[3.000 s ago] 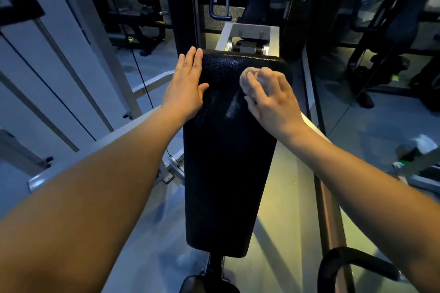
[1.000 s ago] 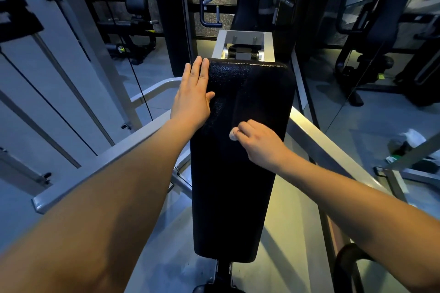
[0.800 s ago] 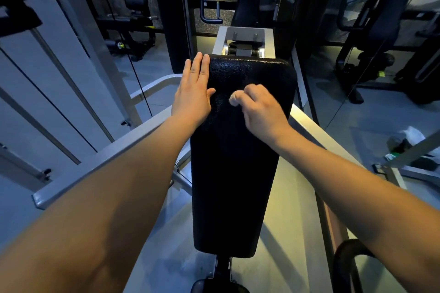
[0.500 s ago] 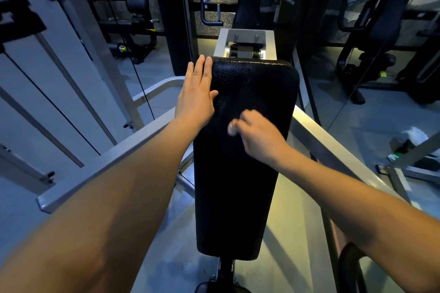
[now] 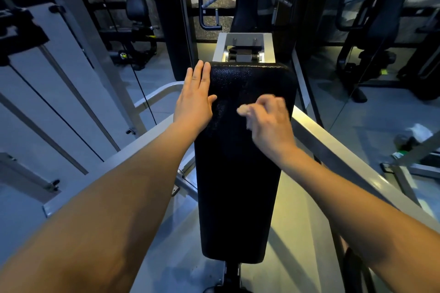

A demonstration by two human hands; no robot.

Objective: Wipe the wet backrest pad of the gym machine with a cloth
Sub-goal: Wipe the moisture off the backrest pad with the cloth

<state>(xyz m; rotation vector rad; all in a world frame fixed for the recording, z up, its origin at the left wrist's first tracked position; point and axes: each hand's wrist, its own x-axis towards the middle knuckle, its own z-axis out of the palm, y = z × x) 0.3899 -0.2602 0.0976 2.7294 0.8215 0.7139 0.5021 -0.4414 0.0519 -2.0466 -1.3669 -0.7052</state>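
The black textured backrest pad (image 5: pixel 238 185) runs down the middle of the view, wider at its far top end. My left hand (image 5: pixel 195 100) lies flat with straight fingers against the pad's upper left edge. My right hand (image 5: pixel 269 121) is over the pad's upper middle, blurred by motion, fingers curled round a small pale cloth (image 5: pixel 242 110) of which only a bit shows at the fingertips. A faint wet sheen shows on the pad between the two hands.
Grey metal frame rails (image 5: pixel 333 150) run along both sides of the pad. A metal bracket (image 5: pixel 244 51) sits behind the pad's top. Cable-machine uprights (image 5: pixel 71 66) stand at the left, other gym machines (image 5: pixel 385 21) at the back. A bottle and white rag (image 5: pixel 414 135) lie on the floor at right.
My right hand with the cloth has swept up and down the pad's upper part and is now higher again than half a second ago. My left hand has stayed put.
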